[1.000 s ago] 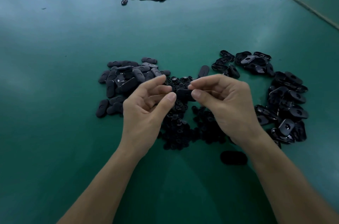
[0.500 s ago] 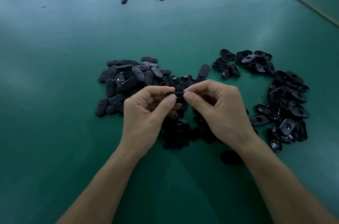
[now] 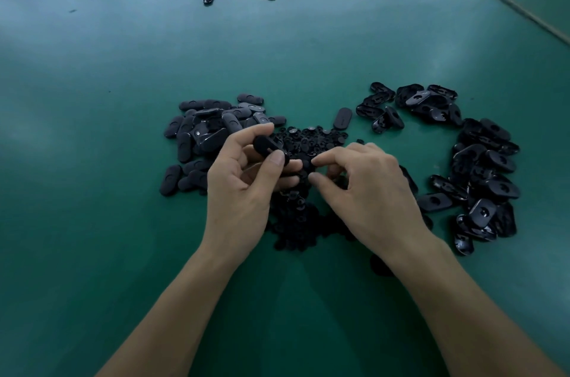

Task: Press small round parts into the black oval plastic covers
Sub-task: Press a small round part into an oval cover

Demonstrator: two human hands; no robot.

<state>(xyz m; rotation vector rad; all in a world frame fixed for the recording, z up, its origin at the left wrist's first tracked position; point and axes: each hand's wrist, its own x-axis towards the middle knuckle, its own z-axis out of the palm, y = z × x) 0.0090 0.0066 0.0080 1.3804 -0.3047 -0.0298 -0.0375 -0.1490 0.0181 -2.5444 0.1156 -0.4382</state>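
Now: cover held in one hand, the other down at the round parts.
The left hand grips one black oval cover between thumb and curled fingers, lifted just above the heap of small round parts at the middle of the green table. The cover's long axis runs from far-left to near-right, so its nearer end aims at the right hand, which sits just right of it. That hand's thumb and forefinger curl close together over the heap; whether they pinch a round part cannot be told. The next press likely depends on the right hand travelling left and slightly far to meet the cover. A pile of covers lies left, another pile right.
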